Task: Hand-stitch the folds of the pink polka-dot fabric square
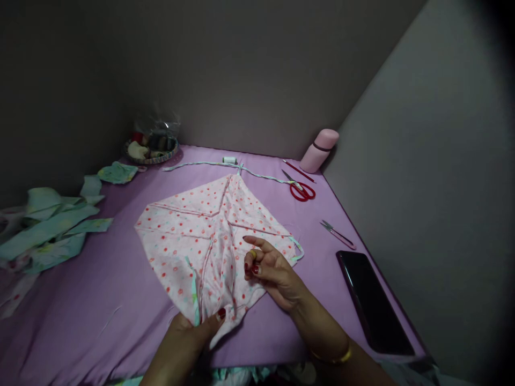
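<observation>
A pale pink cloth point(181, 220) with red and blue dots lies spread on the table, with seams meeting near its middle and mint-green strips at its edges. My left hand point(187, 332) grips its near edge, the thumb on top and the fingers hidden below. A mint strip point(194, 292) runs down to that thumb. Over the cloth's right part hovers my right hand point(273, 271), thumb and fingers pinched together and index finger stretched out. Whatever is in the pinch is too small to make out. A long twisted mint cord point(201, 163) lies behind the cloth.
Red-handled scissors point(301, 191), a red pencil point(300, 171), thread snips point(338, 235), a black phone point(374, 303) and a pink bottle point(319, 151) are on the right. A thread spool point(229, 160) lies behind. Green fabric scraps point(60, 225) and a basket point(161, 158) occupy the left.
</observation>
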A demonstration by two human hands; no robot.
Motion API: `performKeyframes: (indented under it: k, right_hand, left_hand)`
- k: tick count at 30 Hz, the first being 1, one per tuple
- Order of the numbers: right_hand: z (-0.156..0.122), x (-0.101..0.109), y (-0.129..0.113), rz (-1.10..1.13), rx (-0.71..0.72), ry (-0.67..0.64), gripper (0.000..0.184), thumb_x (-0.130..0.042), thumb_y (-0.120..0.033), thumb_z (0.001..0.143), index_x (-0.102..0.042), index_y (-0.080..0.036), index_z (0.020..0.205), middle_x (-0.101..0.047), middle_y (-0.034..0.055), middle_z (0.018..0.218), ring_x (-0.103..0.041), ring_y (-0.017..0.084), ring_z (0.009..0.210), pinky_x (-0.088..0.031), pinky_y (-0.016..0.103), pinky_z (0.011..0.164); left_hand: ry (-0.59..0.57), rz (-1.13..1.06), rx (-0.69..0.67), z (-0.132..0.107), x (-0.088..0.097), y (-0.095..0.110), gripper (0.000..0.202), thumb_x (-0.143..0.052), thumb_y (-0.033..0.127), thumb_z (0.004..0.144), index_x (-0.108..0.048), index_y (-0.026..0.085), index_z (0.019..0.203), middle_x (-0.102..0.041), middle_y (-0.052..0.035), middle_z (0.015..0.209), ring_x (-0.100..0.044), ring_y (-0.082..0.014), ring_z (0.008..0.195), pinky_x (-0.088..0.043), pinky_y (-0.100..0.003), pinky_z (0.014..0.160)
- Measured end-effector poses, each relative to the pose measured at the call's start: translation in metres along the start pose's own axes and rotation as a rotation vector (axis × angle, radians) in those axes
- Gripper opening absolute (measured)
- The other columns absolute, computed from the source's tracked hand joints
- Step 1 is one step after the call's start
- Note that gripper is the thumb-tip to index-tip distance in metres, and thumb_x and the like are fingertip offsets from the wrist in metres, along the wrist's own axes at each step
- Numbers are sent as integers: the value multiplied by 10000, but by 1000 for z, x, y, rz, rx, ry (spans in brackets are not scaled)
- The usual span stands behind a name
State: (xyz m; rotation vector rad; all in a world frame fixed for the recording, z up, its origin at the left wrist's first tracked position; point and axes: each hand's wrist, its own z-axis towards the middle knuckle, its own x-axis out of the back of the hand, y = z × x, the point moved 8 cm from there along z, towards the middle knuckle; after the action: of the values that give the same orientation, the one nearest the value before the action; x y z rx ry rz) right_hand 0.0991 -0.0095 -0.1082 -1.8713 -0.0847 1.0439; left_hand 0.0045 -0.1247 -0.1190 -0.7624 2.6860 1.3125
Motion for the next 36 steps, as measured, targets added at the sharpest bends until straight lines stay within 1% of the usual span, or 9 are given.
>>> performKeyframes:
  k: [4, 8, 11, 16, 18, 21, 26, 31, 36]
  right_hand:
    - [0, 2, 1, 24, 8, 12, 309, -685, -161, 661, -592, -164, 956, -599, 26, 816, -560, 90, 680, -472, 206, 622]
    - [0, 5, 2, 38, 16, 32, 233, -676, -191, 681, -597, -154, 897, -601, 32, 805, -570, 98, 683, -488, 212, 621]
    - [1, 7, 2, 37, 21, 56, 128, -664, -215, 714, -593, -140, 791, -599, 26, 757, -567, 87, 652, -493, 199, 614]
    - [1, 8, 2, 48, 15, 68, 115, -662, -218, 724, -587, -141, 765, -607, 24, 750, -571, 86, 640, -488, 198, 605]
    - [0, 6, 0, 67, 22, 44, 136, -652, -232, 731, -594, -151, 824, -620, 38, 802, -582, 102, 690, -484, 211, 624]
    - [-1, 0, -4, 125, 32, -26, 280, -609, -305, 741, -586, -170, 986, -618, 81, 963, -580, 152, 845, -477, 263, 695]
    - [-3, -10, -10, 193, -8, -129, 527, -467, -443, 732, -493, -178, 1187, -477, 127, 1257, -460, 231, 1119, -429, 378, 837]
    - [-4, -12, -11, 213, -16, -152, 590, -454, -455, 710, -427, -189, 1236, -443, 124, 1288, -426, 238, 1157, -411, 393, 863]
    - [-4, -13, -11, 215, -16, -150, 597, -469, -465, 705, -401, -201, 1236, -454, 130, 1272, -432, 242, 1157, -408, 406, 867]
  left_hand:
    - [7, 11, -5, -2, 0, 2, 426, -665, 368, 663, -633, 157, 1032, -691, -83, 1029, -574, -239, 1046, -392, -322, 943]
    - [22, 10, 16, -2, 3, -2, 441, -673, 355, 662, -630, 139, 1044, -688, -102, 1030, -603, -253, 986, -396, -348, 934]
    - [36, 8, 16, -2, 4, -3, 475, -672, 346, 660, -612, 115, 1070, -682, -113, 1040, -602, -255, 989, -403, -344, 923]
    - [25, 25, -5, -4, 1, 1, 487, -642, 360, 681, -596, 108, 1094, -682, -92, 1048, -566, -249, 1059, -399, -318, 926]
    - [22, 46, -15, -4, 2, 2, 468, -623, 358, 698, -597, 101, 1088, -684, -100, 1040, -550, -257, 1082, -386, -331, 939]
    - [23, 47, -27, -2, 2, 1, 477, -638, 352, 687, -595, 87, 1082, -685, -125, 1027, -547, -273, 1085, -367, -360, 960]
    - [35, 11, -48, -1, 0, 4, 479, -661, 332, 678, -595, 111, 1098, -658, -122, 1095, -528, -254, 1115, -342, -339, 988]
    - [53, -16, -48, -1, -1, 5, 528, -706, 391, 624, -624, 138, 1080, -659, -112, 1094, -562, -259, 1068, -347, -352, 989]
    - [53, 17, -59, -1, -2, 8, 464, -705, 404, 617, -661, 161, 1011, -683, -90, 1048, -549, -257, 1087, -344, -346, 995]
